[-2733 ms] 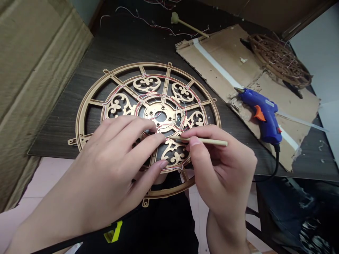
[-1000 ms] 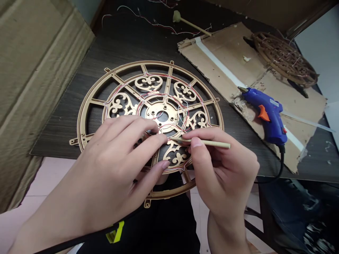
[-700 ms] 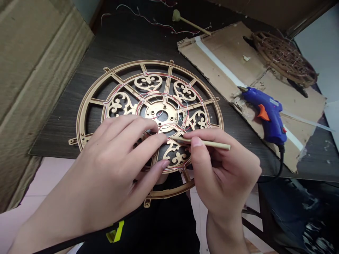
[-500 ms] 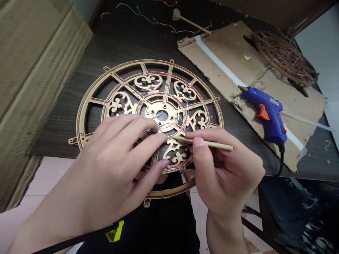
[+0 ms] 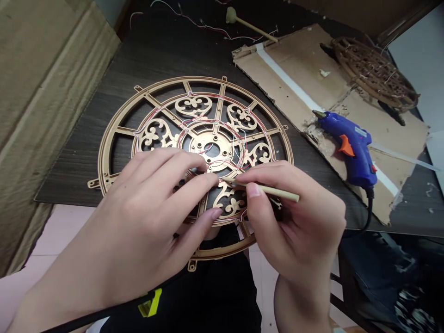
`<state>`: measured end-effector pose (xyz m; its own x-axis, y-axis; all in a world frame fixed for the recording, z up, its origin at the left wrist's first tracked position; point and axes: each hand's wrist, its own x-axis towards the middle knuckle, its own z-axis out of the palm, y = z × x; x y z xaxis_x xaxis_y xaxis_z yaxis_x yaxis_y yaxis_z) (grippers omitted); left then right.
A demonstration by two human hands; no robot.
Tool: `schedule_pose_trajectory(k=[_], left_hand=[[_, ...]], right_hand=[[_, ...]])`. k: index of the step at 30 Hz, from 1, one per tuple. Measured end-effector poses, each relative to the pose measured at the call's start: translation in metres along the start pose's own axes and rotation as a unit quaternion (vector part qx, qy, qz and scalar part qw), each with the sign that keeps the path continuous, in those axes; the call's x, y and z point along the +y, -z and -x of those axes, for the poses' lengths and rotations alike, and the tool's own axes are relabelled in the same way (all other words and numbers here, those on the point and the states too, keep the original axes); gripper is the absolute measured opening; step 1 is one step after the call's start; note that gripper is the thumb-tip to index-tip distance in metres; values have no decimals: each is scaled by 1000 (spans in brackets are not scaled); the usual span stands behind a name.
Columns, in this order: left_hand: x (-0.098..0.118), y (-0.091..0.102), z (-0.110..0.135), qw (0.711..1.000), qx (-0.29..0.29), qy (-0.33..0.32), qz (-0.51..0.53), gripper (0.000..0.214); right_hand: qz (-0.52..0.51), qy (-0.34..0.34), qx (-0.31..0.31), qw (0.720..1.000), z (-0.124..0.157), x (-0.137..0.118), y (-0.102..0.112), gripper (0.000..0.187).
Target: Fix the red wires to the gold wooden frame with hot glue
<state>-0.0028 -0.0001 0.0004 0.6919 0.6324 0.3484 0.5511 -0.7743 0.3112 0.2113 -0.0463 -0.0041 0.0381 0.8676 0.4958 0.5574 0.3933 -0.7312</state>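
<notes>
In the head view, the right hand [image 5: 298, 212] pinched a stick [image 5: 281, 194], its tip near the middle of the wheel [image 5: 206, 136]. The left hand [image 5: 149, 203] lay across the wheel — whether it gripped anything, I couldn't tell. The wheel overhung the tabletop [image 5: 166, 51].

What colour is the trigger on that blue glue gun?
Orange: the trigger stands out against the blue glue gun in the head view.

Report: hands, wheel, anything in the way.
Right hand holds stick, tip at wheel. Left hand over wheel, hiding part. Glue gun on cardboard, apart from wheel.
</notes>
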Motion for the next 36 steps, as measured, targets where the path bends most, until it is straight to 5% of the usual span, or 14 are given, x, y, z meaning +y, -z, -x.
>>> schedule_pose_trajectory(k=[12, 18, 25, 36], left_hand=[[-1, -1, 0, 1000, 6, -3, 1, 21], [1, -2, 0, 1000, 12, 4, 3, 22], [2, -3, 1, 1000, 15, 5, 4, 20], [2, -3, -1, 1000, 16, 7, 13, 19]], right_hand=[[194, 134, -175, 956, -9, -9, 31, 29], [206, 119, -141, 961, -6, 0, 35, 21], [12, 100, -12, 995, -2, 6, 25, 24], [-8, 80, -75, 994, -7, 9, 20, 15]])
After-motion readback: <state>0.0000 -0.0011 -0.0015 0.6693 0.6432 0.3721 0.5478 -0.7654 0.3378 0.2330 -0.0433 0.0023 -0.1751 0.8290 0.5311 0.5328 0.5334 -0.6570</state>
